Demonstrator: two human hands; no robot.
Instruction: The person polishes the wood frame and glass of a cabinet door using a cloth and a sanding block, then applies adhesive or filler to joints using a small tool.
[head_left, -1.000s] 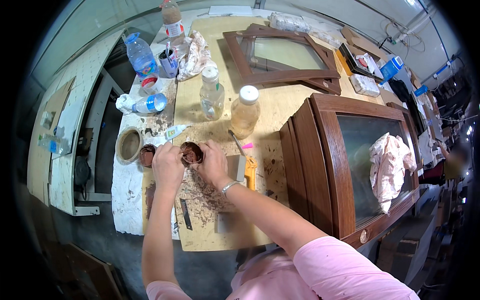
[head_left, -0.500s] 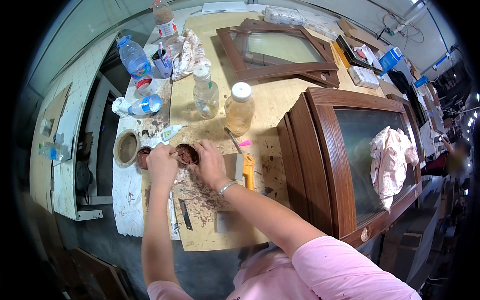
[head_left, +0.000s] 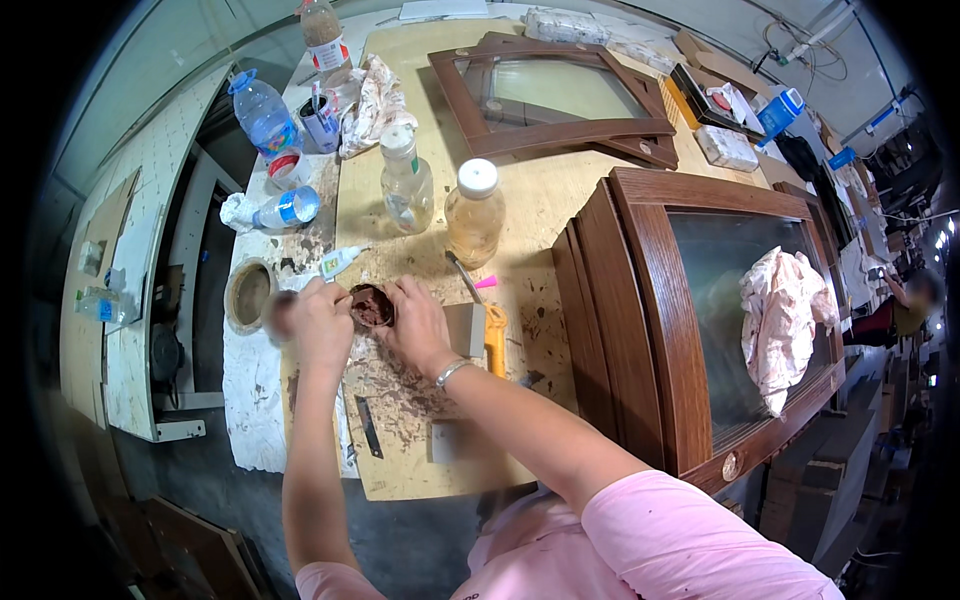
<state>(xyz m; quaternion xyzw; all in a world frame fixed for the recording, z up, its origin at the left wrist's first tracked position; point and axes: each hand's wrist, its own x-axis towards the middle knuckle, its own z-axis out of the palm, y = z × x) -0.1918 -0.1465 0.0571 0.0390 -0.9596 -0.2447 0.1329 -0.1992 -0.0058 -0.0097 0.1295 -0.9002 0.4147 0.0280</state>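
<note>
My right hand [head_left: 416,325] is curled around a small round cup [head_left: 373,306] of dark brown paste and steadies it on the stained board. Close beside it, my left hand [head_left: 323,320] is closed on a tool whose rounded brown end [head_left: 280,316] sticks out on the left, blurred by motion. The tool's other end points at the cup, though my fingers mostly hide it. A round pale bowl [head_left: 250,296] stands just left of that hand. Behind both hands lies a white squeeze bottle [head_left: 340,262]. A yellow-handled cutter [head_left: 495,340] and a grey block [head_left: 464,330] lie right of the cup.
Two capped bottles [head_left: 475,212] of liquid stand behind my hands. Brown framed glass doors [head_left: 655,330] are stacked at the right, with a stained cloth [head_left: 785,330] on top. A dark flat blade [head_left: 368,428] lies near the front edge. More framed panels [head_left: 550,140] lie at the back.
The tool's brown end has shifted slightly left and now looks smeared. My left hand has moved slightly at the cup; the right hand still holds it in place.
</note>
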